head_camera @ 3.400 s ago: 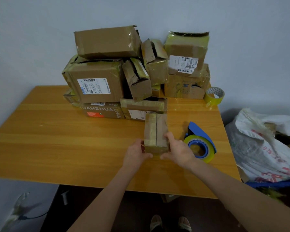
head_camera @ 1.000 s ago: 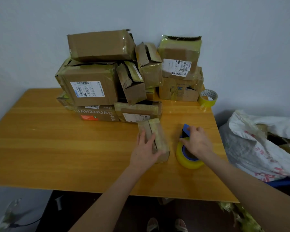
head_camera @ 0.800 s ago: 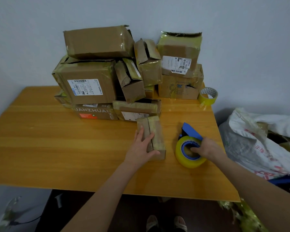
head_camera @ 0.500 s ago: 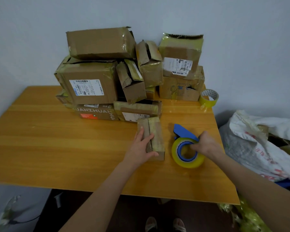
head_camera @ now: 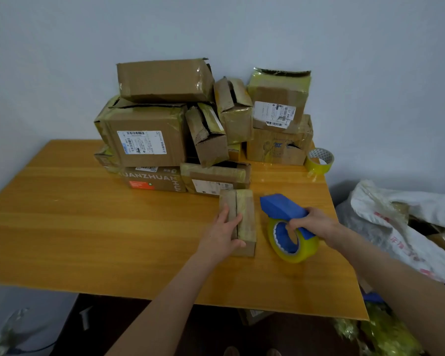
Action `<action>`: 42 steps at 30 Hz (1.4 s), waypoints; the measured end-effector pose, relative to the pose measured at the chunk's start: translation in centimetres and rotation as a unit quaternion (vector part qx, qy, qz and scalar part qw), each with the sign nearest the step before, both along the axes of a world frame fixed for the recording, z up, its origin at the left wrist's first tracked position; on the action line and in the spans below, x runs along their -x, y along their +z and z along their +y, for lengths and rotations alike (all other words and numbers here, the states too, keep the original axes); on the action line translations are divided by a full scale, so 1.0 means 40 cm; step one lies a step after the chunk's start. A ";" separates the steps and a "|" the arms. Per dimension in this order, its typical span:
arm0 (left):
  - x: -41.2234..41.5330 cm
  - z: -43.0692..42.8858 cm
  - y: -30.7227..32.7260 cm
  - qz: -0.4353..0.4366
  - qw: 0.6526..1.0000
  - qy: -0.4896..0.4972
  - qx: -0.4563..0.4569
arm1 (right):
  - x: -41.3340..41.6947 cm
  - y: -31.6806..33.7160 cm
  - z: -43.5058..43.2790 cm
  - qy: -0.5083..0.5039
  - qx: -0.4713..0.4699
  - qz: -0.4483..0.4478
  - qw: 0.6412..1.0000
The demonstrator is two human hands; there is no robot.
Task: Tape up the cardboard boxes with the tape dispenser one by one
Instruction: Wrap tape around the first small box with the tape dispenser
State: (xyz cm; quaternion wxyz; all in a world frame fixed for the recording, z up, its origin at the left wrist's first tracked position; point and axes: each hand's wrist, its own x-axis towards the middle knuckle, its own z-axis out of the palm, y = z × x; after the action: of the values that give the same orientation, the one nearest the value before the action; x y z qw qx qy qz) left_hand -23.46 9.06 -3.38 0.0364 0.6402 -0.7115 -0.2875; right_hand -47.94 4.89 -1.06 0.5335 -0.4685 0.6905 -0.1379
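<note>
Cardboard box (head_camera: 246, 219) with flaps closed, contents hidden, left hand (head_camera: 220, 235) spread on it, right hand (head_camera: 315, 222) gripping tape dispenser (head_camera: 280, 208).

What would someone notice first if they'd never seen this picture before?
Probably the big messy pile of cardboard boxes at the back of the table. Then the bright blue and yellow tape dispenser held by the right hand, beside the small box under the left hand.
</note>
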 end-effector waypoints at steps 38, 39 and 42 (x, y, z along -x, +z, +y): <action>-0.120 0.085 0.104 0.376 0.827 0.417 -0.027 | 0.015 0.205 0.051 0.409 0.221 0.119 0.877; -0.139 0.091 0.096 0.374 0.822 0.429 -0.025 | 0.031 0.205 0.051 0.408 0.213 0.130 0.878; -0.141 0.098 0.076 0.364 0.825 0.432 -0.028 | 0.061 0.198 0.053 0.407 0.189 0.166 0.878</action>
State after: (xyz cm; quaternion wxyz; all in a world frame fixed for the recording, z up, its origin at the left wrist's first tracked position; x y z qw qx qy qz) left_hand -17.84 12.99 -0.35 0.3953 0.7317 -0.2888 -0.4742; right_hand -50.39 7.02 6.85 0.3219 -0.8161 0.4780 0.0436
